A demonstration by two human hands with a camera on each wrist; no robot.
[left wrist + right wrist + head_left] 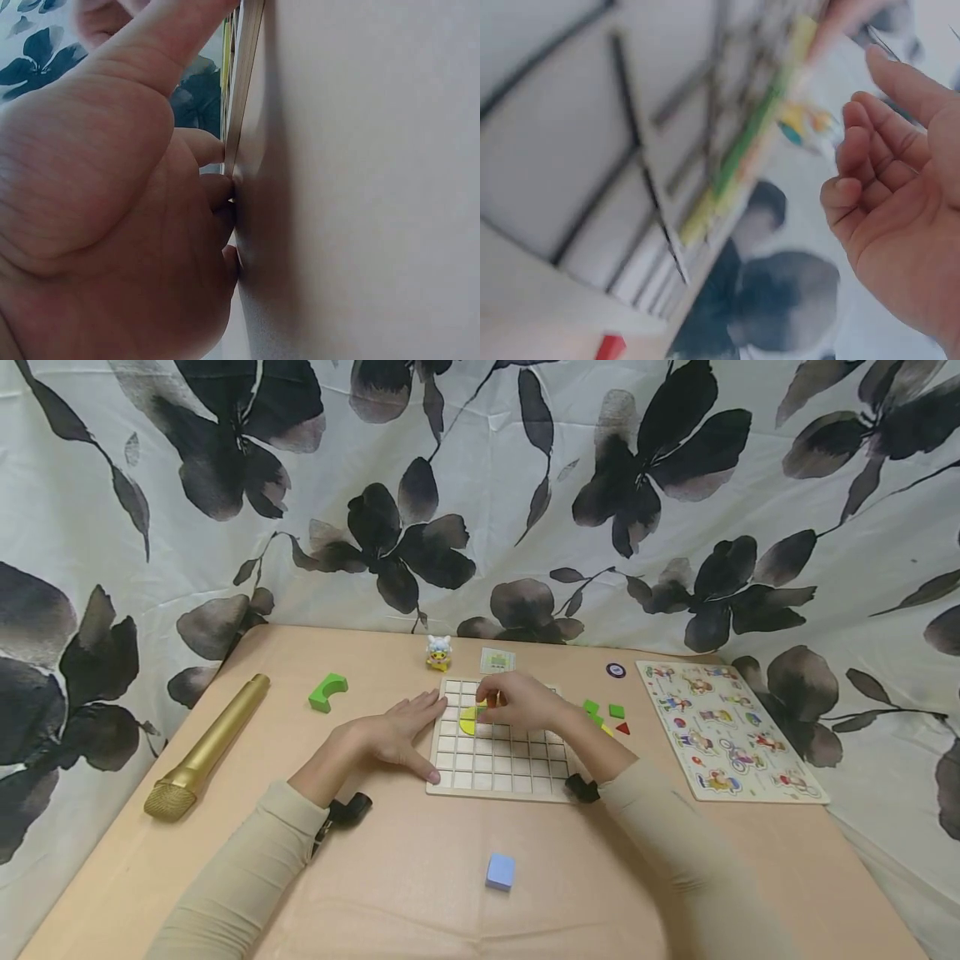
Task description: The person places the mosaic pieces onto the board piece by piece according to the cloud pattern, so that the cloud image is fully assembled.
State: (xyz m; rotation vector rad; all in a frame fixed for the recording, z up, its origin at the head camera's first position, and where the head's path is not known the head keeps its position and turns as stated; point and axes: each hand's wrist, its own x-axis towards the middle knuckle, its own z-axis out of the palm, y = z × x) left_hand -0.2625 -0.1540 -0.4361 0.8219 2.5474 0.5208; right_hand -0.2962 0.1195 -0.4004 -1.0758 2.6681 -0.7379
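Observation:
A wooden grid board (498, 768) lies in the middle of the tan table. A yellow half-round piece (468, 722) sits on its upper left cells. My right hand (517, 703) hovers over that corner, thumb and forefinger pinching the piece's top edge. The blurred right wrist view shows my other right fingers (855, 172) loosely curled beside the board (592, 135). My left hand (401, 735) lies flat with fingers spread against the board's left edge. In the left wrist view its fingertips (214, 191) press on that edge (244, 90).
A gold microphone (206, 747) and a green arch block (327, 691) lie left. A blue cube (500, 871) sits near me. Small green pieces (617, 711), a red triangle (622, 727) and a picture puzzle (731, 727) lie right. A toy figure (438, 653) and a card (497, 660) stand behind the board.

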